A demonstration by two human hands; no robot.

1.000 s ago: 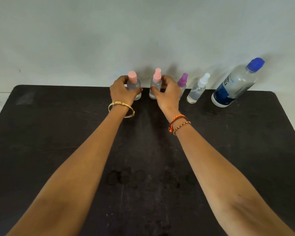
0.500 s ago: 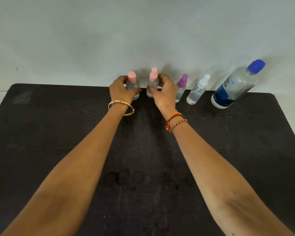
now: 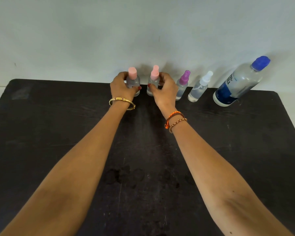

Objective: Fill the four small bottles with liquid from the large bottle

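Four small clear bottles stand in a row at the far edge of the black table [image 3: 58,126], all capped. My left hand [image 3: 122,87] grips the leftmost bottle with a pink cap [image 3: 132,77]. My right hand [image 3: 165,90] grips the second pink-capped bottle [image 3: 154,79]. To the right stand a purple-capped bottle [image 3: 183,84] and a white-capped bottle [image 3: 199,87], untouched. The large clear bottle with a blue cap and blue label [image 3: 237,84] stands at the far right, capped. Liquid shows in the small bottles.
A pale wall [image 3: 143,31] rises directly behind the row of bottles. Faint damp ring marks [image 3: 140,176] lie on the table's middle, between my forearms. The table's right edge runs just past the large bottle.
My right hand has slid its pink-capped bottle a little to the left, closer to the one in my left hand. The other bottles have not moved.
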